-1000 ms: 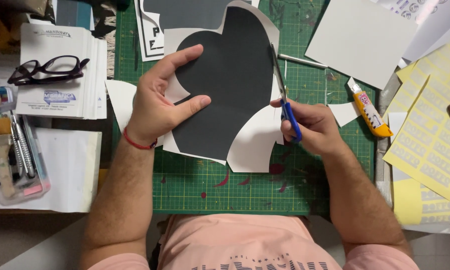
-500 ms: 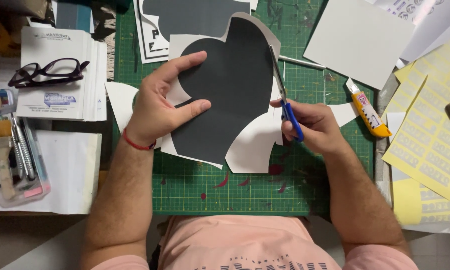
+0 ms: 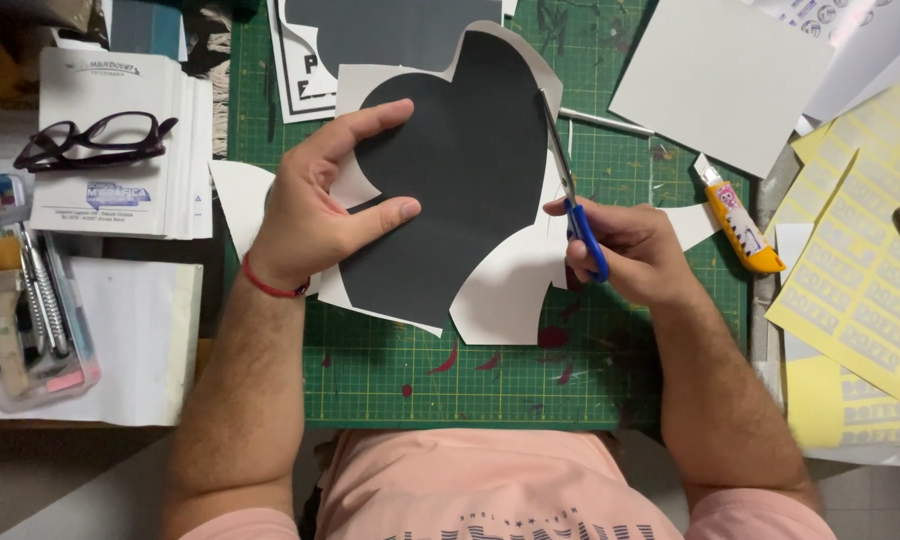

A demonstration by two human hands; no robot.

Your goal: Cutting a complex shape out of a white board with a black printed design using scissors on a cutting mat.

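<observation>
- Left hand [image 3: 310, 215] clamped on dark sheet [image 3: 460, 190], above green mat [image 3: 390, 370].
- Right hand [image 3: 635, 250] gripping blue scissors [image 3: 575, 205], blades at sheet's right edge.
- Yellow knife [image 3: 738, 225] near right.

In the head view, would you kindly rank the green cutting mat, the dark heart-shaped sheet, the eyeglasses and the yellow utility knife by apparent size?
Largest to smallest:
1. green cutting mat
2. dark heart-shaped sheet, held up nearer the camera, yet clearly smaller than the mat
3. eyeglasses
4. yellow utility knife, only slightly smaller than the eyeglasses
</observation>
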